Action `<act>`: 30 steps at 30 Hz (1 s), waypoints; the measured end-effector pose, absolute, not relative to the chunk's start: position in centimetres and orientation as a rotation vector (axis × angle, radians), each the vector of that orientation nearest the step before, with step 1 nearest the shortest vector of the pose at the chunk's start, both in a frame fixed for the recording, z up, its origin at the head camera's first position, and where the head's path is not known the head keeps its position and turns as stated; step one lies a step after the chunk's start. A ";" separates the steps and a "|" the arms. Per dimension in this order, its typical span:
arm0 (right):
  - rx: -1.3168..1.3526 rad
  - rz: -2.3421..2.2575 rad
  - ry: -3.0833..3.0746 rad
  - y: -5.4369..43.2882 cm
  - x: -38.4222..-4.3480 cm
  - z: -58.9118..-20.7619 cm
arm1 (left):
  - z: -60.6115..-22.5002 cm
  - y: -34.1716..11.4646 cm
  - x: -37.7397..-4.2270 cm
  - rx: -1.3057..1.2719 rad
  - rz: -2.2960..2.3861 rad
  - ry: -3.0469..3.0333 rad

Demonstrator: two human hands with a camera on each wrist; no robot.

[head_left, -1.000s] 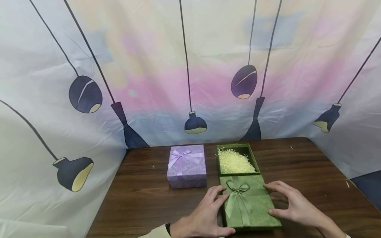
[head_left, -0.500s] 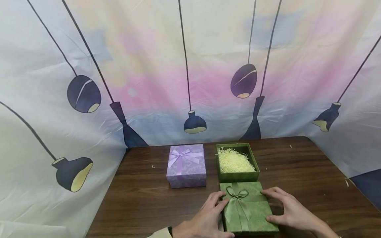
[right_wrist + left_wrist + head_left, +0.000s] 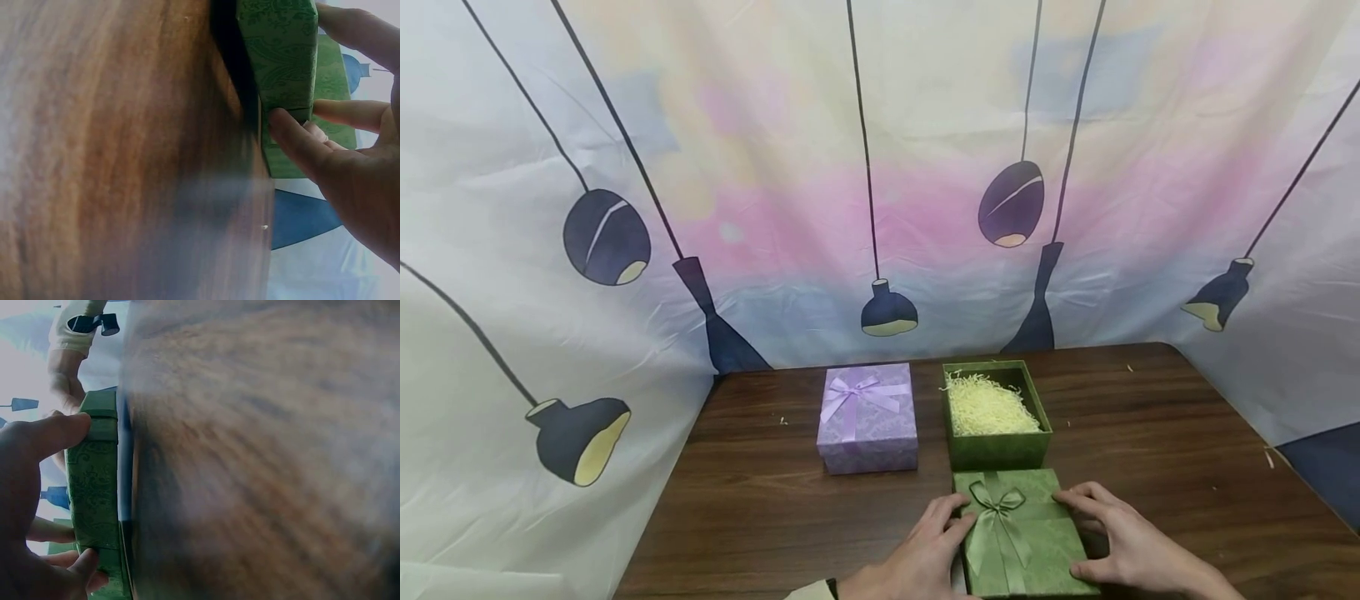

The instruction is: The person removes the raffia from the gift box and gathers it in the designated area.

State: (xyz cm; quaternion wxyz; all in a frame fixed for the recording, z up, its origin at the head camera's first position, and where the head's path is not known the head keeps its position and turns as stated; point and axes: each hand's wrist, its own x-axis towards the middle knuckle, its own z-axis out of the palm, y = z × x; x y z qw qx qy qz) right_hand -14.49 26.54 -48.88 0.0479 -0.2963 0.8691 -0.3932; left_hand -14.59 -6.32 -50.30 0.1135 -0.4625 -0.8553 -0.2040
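Observation:
Between my two hands in the head view is a green patterned gift box lid (image 3: 1048, 533) with a ribbon bow on top. My left hand (image 3: 913, 557) grips its left edge, and my right hand (image 3: 1133, 542) grips the opposite edge. The left wrist view shows the lid's side wall (image 3: 94, 481) with thumb and fingertips along it. In the right wrist view, fingers press the lid's patterned side (image 3: 281, 56), close over the tabletop. Directly behind the lid stands the uncovered green box (image 3: 1000, 452), holding pale yellow shredded paper (image 3: 988, 408).
Left of the green box sits a lidded purple gift box (image 3: 868, 435) with a lilac bow. Small paper shreds lie scattered on the dark wooden table (image 3: 760, 500). A curtain (image 3: 775, 208) printed with hanging lamps runs behind the table.
Both hands have drawn the green lid toward the front edge, away from the green box, so more of the box's front wall shows. The purple box has stayed put.

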 end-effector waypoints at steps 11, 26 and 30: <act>-0.849 -1.196 2.659 26.4 -14.5 -50.0 | -50.9 -6.3 -14.9 -1.392 -0.629 -2.565; -0.863 -1.157 2.651 26.2 -14.6 -49.6 | -48.8 -6.0 -15.3 -1.337 -0.486 -2.594; -0.816 -1.139 2.630 26.2 -14.6 -49.4 | -48.6 -5.9 -15.5 -1.317 -0.531 -2.594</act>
